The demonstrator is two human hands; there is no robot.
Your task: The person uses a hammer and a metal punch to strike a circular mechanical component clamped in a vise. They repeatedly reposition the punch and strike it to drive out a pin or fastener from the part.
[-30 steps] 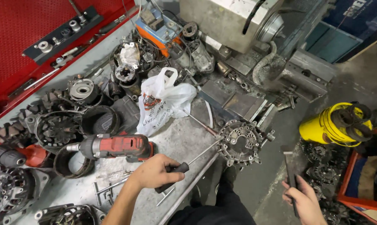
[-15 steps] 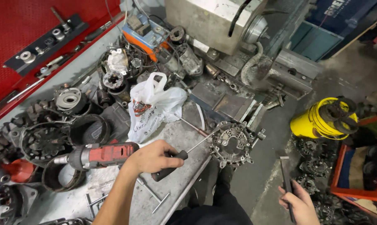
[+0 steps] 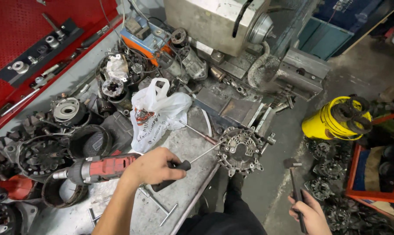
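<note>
My left hand (image 3: 151, 167) is closed round the black handle of a long screwdriver (image 3: 192, 161) whose thin shaft points right, its tip against a round metal alternator housing (image 3: 241, 150) at the bench edge. Down at the lower right, off the bench, my right hand (image 3: 308, 213) grips the dark handle of a small hammer (image 3: 292, 182), head upward. A red and grey power drill (image 3: 97, 169) lies on the bench just left of my left hand.
A white plastic bag (image 3: 155, 113) sits mid-bench among several alternator parts and rings (image 3: 42, 154). A second screwdriver (image 3: 199, 132) lies by the housing. A red tool tray (image 3: 36, 48) is at upper left, a lathe-like machine (image 3: 223, 21) behind, a yellow bucket (image 3: 332, 122) on the floor.
The view has shifted slightly. My left hand stays on the screwdriver at the housing. My right hand with the hammer has come up a little at the lower right.
</note>
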